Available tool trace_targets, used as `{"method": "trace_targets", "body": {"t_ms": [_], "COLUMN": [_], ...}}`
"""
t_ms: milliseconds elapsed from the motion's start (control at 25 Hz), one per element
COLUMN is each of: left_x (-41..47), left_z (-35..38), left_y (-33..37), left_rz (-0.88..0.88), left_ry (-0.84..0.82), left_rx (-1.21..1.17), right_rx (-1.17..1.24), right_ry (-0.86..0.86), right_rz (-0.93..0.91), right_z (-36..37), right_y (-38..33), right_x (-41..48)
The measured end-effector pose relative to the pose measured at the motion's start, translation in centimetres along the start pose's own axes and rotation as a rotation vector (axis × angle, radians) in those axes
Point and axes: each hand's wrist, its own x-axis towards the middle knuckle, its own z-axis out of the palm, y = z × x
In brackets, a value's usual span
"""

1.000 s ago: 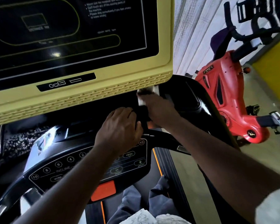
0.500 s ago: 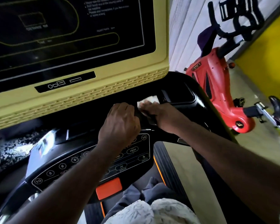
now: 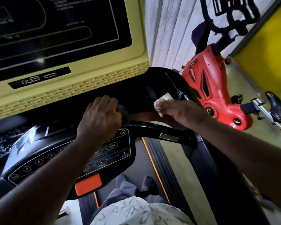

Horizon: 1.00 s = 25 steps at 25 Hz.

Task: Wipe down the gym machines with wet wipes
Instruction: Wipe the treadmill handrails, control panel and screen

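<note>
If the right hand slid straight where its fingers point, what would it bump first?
Probably the left hand gripping the black upright handle; depth is unclear, so the right hand with its white wipe might pass behind.

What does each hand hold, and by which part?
The left hand grips the top of the handle. The right hand presses the wipe flat on the treadmill.

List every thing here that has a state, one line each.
left hand, curled round the handle grip.
right hand, fingers flat, pressing the wet wipe against the black console.
wet wipe, crumpled, partly under the fingers.
screen, dark, only outlines showing.
orange button, untouched.
red exercise bike, upright, nobody on it.
</note>
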Motion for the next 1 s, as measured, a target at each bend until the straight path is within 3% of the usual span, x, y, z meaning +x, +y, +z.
{"method": "trace_targets", "body": {"t_ms": [120,240,360,440,520,640,720,840,1000], "left_x": [0.3,0.8,2.5,3.4,3.3,2.9,3.0,3.2,3.3], "left_z": [0.1,-0.3,-0.2,0.1,0.7,0.9,1.0,1.1,1.1], "left_y": [-0.2,-0.2,1.5,2.8,3.5,3.8,4.0,4.1,4.2], "left_rz": [0.001,-0.002,0.035,0.066,0.112,0.116,0.104,0.078,0.077], "left_ry": [-0.026,-0.032,-0.046,-0.048,-0.069,-0.098,-0.107,-0.116,-0.139], "left_rx": [0.048,0.061,0.011,-0.089,-0.093,-0.010,0.017,0.024,0.051], "right_rx": [-0.122,-0.020,0.054,0.065,-0.041,-0.042,0.021,0.058,-0.057], "right_ry": [-0.037,0.091,0.055,0.049,0.165,0.259,0.312,0.284,0.197], "right_rz": [0.090,-0.012,-0.077,-0.024,0.043,0.301,0.404,0.401,0.412], "right_z": [-0.9,0.2,0.6,0.0,-1.5,-3.0,-1.7,0.4,-0.7], "right_y": [2.3,0.6,-2.3,-1.7,-0.6,0.1,-0.6,-1.5,0.2], "right_x": [-2.7,-0.3,3.4,1.8,-1.9,-5.6,-3.1,-0.4,-3.6]}}
